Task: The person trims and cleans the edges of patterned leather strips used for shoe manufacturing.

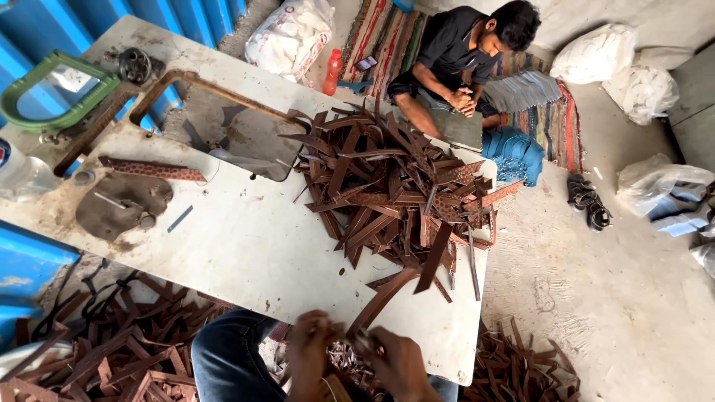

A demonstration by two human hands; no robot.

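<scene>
My left hand and my right hand meet at the near edge of the white worktable. Both pinch a long brown leather strap that runs up and right toward the heap. That heap of brown leather straps covers the table's right half, some pieces plain, some patterned. My knee in blue jeans shows below the table edge.
A person in a black shirt sits on the floor beyond the table, beside blue soles. More straps litter the floor at lower left and lower right. A rectangular cut-out, a green frame and white sacks are around.
</scene>
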